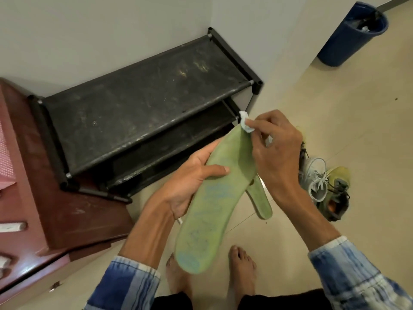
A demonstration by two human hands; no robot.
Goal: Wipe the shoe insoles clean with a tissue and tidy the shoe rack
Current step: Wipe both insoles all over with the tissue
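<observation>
insole held in both hands, tissue at its far tip

green insole [214,198] runs lengthwise away from the body, heel end nearest and hanging below the wrists, toe end farthest. the left hand [190,177] grips it at mid-length from the left edge, thumb curled over the printed top face and fingers underneath, so it is the hand nearer the heel. the right hand [274,151] sits beyond and to the right, fingers pinching a wadded tissue [245,123] against the toe tip. my read: the next stroke has to travel down that long axis toward the body. a second insole [261,200] lies on the floor under the right wrist, shoes [321,182] just right of that hand, the shoe rack [145,104] beyond the left hand.
</observation>
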